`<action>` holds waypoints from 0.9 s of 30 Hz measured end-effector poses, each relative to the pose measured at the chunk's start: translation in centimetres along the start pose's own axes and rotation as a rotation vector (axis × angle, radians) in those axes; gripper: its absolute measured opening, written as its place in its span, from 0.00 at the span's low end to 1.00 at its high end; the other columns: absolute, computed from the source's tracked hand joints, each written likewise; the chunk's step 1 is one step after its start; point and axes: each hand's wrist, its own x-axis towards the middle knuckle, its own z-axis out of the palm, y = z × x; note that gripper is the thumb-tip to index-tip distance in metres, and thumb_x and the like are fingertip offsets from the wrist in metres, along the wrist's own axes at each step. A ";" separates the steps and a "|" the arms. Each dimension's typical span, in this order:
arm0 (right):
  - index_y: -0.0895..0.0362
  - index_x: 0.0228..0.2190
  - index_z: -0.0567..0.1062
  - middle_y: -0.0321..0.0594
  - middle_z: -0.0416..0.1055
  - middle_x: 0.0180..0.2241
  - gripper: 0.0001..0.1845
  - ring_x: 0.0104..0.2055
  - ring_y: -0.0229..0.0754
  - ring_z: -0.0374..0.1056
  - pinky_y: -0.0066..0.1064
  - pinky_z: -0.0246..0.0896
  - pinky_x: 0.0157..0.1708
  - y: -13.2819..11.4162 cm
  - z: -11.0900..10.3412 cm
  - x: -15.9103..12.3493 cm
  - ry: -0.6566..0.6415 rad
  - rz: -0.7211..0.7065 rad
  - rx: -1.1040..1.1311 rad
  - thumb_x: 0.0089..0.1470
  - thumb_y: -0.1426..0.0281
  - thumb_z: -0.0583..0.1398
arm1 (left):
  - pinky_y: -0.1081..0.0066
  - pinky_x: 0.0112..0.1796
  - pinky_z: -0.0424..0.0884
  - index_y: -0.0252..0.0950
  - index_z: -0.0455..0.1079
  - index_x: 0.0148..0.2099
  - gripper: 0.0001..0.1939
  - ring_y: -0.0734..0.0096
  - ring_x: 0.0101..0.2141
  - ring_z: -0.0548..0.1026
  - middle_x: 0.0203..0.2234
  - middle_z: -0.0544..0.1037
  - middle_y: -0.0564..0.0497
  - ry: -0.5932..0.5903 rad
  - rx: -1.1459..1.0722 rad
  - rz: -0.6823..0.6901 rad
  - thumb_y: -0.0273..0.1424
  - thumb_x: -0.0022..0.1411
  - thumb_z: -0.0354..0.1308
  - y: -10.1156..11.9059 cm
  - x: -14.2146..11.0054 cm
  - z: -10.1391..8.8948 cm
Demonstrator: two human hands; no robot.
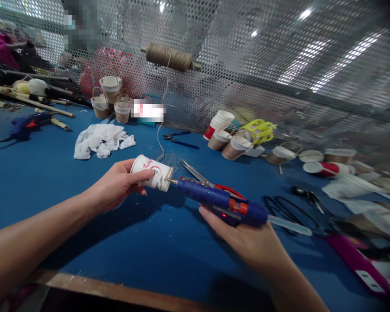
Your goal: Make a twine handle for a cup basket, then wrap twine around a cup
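My left hand (125, 182) is closed around a white paper cup (157, 175) with red and dark print, tilted on its side with the base to the right. A band of brown twine seems to run along the base edge. In my right hand (247, 236) is a blue hot glue gun (214, 197) with a small red light lit. Its metal nozzle reaches the cup wall near the base, and a clear glue stick (290, 224) sticks out at the back. Red-handled scissors (199, 173) lie on the table behind the gun, partly hidden by it.
Twine-wrapped cups (121, 110) stand at the back left beside white crumpled tissue (100, 139). Blue pliers (182, 141) lie behind. A twine spool (169, 57) hangs on the mesh. More cups (237, 147), cables and a purple power strip (357, 262) sit right. Another glue gun (29, 125) lies left.
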 end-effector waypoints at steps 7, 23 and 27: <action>0.54 0.32 0.75 0.43 0.75 0.34 0.17 0.39 0.52 0.71 0.45 0.67 0.41 1.0 0.0 -0.1 -0.049 -0.038 -0.056 0.46 0.56 0.56 | 0.78 0.21 0.64 0.31 0.71 0.34 0.07 0.78 0.24 0.69 0.27 0.74 0.50 0.001 -0.001 0.005 0.28 0.50 0.61 0.0 0.0 -0.1; 0.52 0.29 0.74 0.34 0.72 0.21 0.09 0.27 0.42 0.71 0.29 0.68 0.25 -0.7 -0.7 0.1 -0.068 -0.020 0.096 0.49 0.62 0.56 | 0.79 0.21 0.64 0.31 0.70 0.35 0.09 0.79 0.25 0.69 0.27 0.74 0.52 0.014 0.048 0.036 0.28 0.50 0.62 -0.2 0.0 -0.2; 0.52 0.26 0.74 0.33 0.69 0.16 0.09 0.23 0.40 0.70 0.27 0.64 0.19 -0.6 -0.7 0.2 -0.074 -0.012 0.087 0.49 0.62 0.56 | 0.79 0.20 0.63 0.31 0.70 0.35 0.08 0.79 0.24 0.69 0.27 0.74 0.52 0.025 0.052 0.043 0.28 0.50 0.61 -0.2 0.0 -0.1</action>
